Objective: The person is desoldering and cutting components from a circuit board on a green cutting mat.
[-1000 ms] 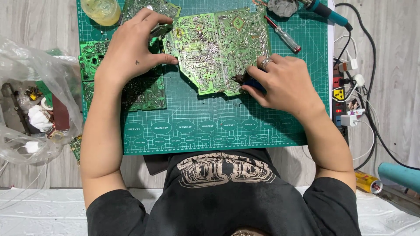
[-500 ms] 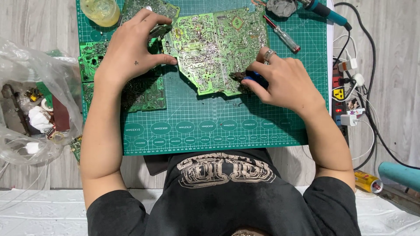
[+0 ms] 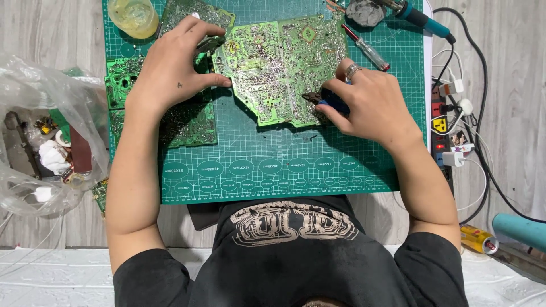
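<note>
At the far left, a crumpled clear plastic bag [image 3: 48, 125] lies on the wooden floor, holding loose scrap parts and white bits; it sits apart from the work and hinders nothing. Next to it, the green cutting mat [image 3: 273, 176] carries everything in hand. A pale yellowish tub [image 3: 133, 16] stands at the mat's top left corner, clear of both hands.

The left hand [image 3: 173, 71] lies flat and spread, palm down, across the smaller circuit boards [image 3: 170, 113] stacked at the left of the mat. Its thumb reaches right to press the left edge of the large green circuit board [image 3: 278, 62]. In my judgement this hand serves as a clamp, keeping the board from sliding under tool pressure.

The large board lies solder side up at the middle of the mat, flat, with its lower edge irregular and stepped.

The right hand [image 3: 369, 102] is closed around blue-handled cutters [image 3: 327, 101], whose dark jaws point left and meet the board's lower right portion. A ring shows on one finger. The grip is low and close, which suits fine nipping work.

Further right, a red-handled screwdriver [image 3: 367, 48] lies diagonally near the board's top right corner, just beyond the right hand's knuckles. A soldering iron [image 3: 418, 16] and a grey lump [image 3: 364, 11] rest at the top. A power strip [image 3: 446, 122] with plugs and cables lies off the mat's right edge.
</note>
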